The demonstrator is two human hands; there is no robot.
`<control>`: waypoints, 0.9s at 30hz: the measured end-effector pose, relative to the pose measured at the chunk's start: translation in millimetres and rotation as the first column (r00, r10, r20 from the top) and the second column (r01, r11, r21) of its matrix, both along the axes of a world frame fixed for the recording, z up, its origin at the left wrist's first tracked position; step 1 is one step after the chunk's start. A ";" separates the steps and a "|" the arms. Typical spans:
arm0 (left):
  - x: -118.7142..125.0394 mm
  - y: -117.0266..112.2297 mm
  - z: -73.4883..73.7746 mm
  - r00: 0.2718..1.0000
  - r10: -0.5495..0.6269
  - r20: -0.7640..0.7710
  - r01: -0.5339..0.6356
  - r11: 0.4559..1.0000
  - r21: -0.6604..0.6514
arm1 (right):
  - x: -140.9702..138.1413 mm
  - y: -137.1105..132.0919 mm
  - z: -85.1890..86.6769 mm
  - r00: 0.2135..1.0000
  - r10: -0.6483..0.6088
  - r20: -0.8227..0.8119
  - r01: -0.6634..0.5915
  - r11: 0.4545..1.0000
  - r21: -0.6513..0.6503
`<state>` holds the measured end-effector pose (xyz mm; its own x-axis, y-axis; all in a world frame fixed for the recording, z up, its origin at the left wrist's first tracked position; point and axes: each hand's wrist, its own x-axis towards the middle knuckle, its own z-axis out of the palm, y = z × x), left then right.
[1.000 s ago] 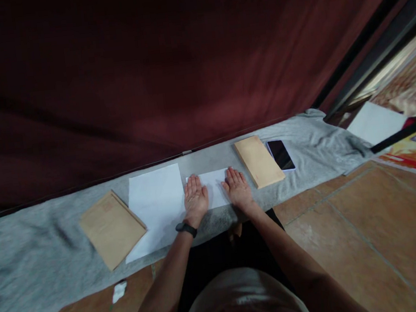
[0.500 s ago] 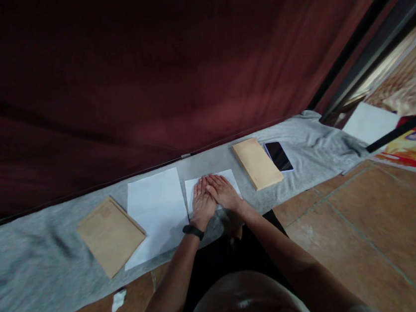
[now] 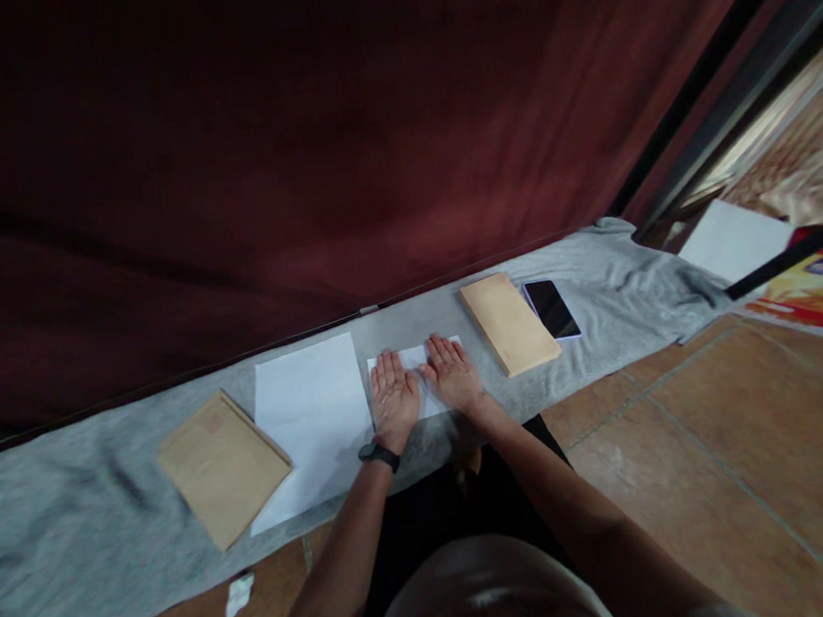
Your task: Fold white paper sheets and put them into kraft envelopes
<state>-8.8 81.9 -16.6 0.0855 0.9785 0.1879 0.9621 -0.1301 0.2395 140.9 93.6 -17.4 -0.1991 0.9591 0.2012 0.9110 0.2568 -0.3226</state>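
Note:
A small white folded sheet lies on a grey cloth spread on the floor. My left hand, a black band on its wrist, lies flat and open on the sheet's left part. Beside it my right hand presses flat and open on the right part. The two hands almost touch. Most of the sheet is hidden under them.
A larger white sheet lies left of my hands, then a brown envelope. A second brown envelope and a dark phone lie to the right. A dark red curtain hangs behind. A paper scrap sits on the tiles.
My hands came together at the sheet's middle half a second ago and have now drawn slightly apart again, staying flat on it.

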 end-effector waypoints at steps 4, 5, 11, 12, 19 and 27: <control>-1.0 -2.4 -4.7 0.999 0.051 0.017 -0.051 0.998 0.036 | 10.0 -5.2 -2.2 0.998 -0.059 0.000 0.059 0.998 0.001; -1.1 -3.1 -6.2 0.998 0.058 0.026 -0.060 0.997 0.050 | 12.3 -6.8 -2.6 0.997 -0.073 -0.002 0.073 0.997 0.006; -2.8 -17.7 -12.4 0.996 0.041 0.076 -0.051 0.989 0.138 | 23.2 -16.9 -5.6 0.985 -0.175 0.001 0.175 0.983 0.049; -2.9 -22.2 -12.5 0.996 0.035 0.076 -0.046 0.989 0.143 | 24.6 -18.4 -6.1 0.982 -0.189 0.003 0.188 0.981 0.050; 0.9 -51.6 -9.2 0.996 0.030 0.083 -0.042 0.989 0.141 | 31.1 -26.3 -7.2 0.974 -0.225 0.014 0.224 0.973 0.062; 6.9 -86.1 5.5 0.996 -0.071 -0.052 0.072 0.997 0.018 | 31.7 -28.2 -8.4 0.975 -0.221 -0.004 0.220 0.972 0.084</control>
